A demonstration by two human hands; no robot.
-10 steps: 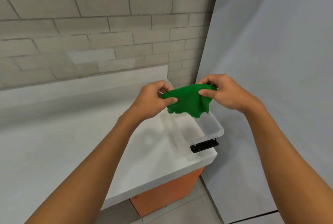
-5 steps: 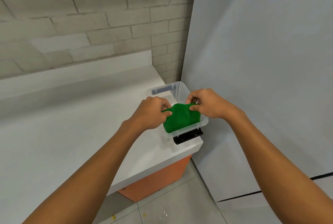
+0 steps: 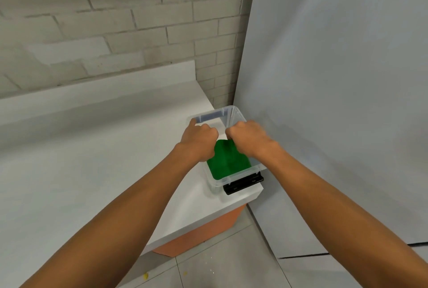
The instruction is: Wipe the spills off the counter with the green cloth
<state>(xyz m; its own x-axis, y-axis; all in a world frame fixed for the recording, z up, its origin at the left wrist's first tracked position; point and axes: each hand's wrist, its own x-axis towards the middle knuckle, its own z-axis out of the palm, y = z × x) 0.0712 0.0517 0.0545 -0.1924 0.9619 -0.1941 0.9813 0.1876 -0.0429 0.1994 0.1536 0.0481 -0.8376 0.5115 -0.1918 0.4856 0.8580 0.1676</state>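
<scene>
Head view: clear plastic box [image 3: 234, 111] sits at the counter [image 3: 92, 160] end, beside the grey panel [image 3: 335, 102]. Green cloth [image 3: 228, 165] is inside the box, spread over its near half and down against the near wall.

Left hand [image 3: 199, 136] and right hand [image 3: 249, 137] are both over the middle of the box, knuckles up and almost touching. The cloth narrows upward and its far edge runs in right under them. Grip on both: fingers curled and clamped on that far edge, one hand per corner.

Left hand has one digit sticking out toward the box's far-left rim. I can't tell whether it touches.

Hard to read: fingertips on both hands are hidden behind the knuckles, so the actual pinch points don't show. Right hand is motion-blurred. Far half of the box floor is mostly covered by the hands. Black latch [image 3: 243, 183] hangs on the box's near wall. Both forearms are cut off by the bottom frame edge.
</scene>
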